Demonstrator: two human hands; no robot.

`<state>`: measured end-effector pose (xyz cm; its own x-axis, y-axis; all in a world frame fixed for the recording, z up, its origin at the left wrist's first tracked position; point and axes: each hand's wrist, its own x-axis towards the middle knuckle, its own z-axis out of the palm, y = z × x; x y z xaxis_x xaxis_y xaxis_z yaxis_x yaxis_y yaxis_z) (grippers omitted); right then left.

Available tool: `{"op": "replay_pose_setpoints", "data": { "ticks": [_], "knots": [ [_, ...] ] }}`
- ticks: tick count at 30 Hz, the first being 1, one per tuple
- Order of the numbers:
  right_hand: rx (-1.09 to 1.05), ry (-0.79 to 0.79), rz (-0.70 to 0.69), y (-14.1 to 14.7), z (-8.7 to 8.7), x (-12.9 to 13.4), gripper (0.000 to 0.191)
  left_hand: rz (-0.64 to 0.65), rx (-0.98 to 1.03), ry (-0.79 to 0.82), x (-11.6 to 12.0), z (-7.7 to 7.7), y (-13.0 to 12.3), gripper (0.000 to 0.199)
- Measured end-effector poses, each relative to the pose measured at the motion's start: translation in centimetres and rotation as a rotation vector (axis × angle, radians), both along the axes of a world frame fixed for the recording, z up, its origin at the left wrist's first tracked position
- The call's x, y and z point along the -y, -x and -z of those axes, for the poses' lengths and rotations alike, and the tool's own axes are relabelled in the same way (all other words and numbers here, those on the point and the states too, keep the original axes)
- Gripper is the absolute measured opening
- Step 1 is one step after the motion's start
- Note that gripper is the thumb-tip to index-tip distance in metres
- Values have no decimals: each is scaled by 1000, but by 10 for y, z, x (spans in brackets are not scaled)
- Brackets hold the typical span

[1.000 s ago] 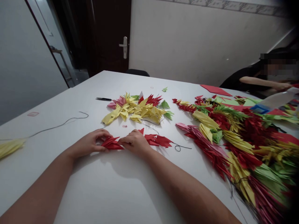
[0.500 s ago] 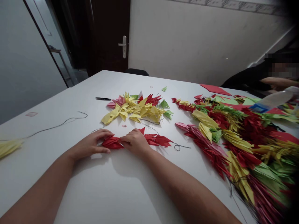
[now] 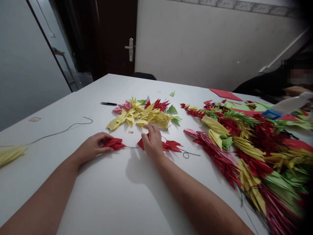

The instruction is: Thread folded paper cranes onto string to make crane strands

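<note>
The left hand (image 3: 91,147) is curled in a narrow hold about the left end of a red, pointed bundle of folded paper (image 3: 115,144), thumb on the near side and fingers on the far side. The right hand (image 3: 153,142) is loosely spread, thumb apart from the fingers, over a second cluster of red, sharp-tipped folded paper pieces (image 3: 174,145); whether its fingertips press on the paper cannot be told. The bundle lies on the near middle of the smooth white desk (image 3: 102,199), and a thin black thread (image 3: 132,147) spans the short gap between it and the cluster. In front of both hands is a spiky pile of mostly yellow folded paper pieces (image 3: 146,117), just beyond the right fingers. The bundle should be very light, so weight hardly matters. Its creased layers are probably crisp and springy along the folds, yet easily crushed, and the thin points look likeliest to bend or tear. Dry paper should not be slippery to the skin, though it may slide readily over the desk. The best hold is a soft pinch on the thick folded body, clear of the tips, with the thread kept free.
</note>
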<state>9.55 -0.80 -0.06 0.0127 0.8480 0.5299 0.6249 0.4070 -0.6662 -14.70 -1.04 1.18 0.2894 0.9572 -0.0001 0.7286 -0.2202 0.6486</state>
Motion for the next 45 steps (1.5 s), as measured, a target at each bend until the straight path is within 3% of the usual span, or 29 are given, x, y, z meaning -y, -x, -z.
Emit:
{"op": "replay_pose_setpoints", "data": {
  "ticks": [7, 11, 16, 21, 27, 34, 39, 45],
  "knots": [
    [-27, 291, 113, 2, 0, 0, 35, -6, -2, -98, -2, 6, 8, 42],
    [-35, 418, 67, 1, -2, 0, 31, -7, 3, -82, -1, 7, 6, 44],
    [-80, 368, -16, 0, -1, 0, 18, 17, 57, -96, 1, 6, 1, 54],
    [-91, 281, -18, 0, -2, 1, 13, 35, -84, -191, 3, 7, -5, 59],
    [66, 351, -50, 1, -6, 4, 8, 78, -62, -135, 4, 6, -17, 46],
    [50, 338, -105, -2, -6, 5, 8, 83, -104, -148, 6, 0, -22, 37],
    [107, 384, -184, -3, -11, 7, 4, 10, -64, -157, 3, 5, -16, 35],
    [-42, 446, -259, -7, -6, 5, 4, -16, -52, -194, 2, 7, -12, 35]
  ]
}}
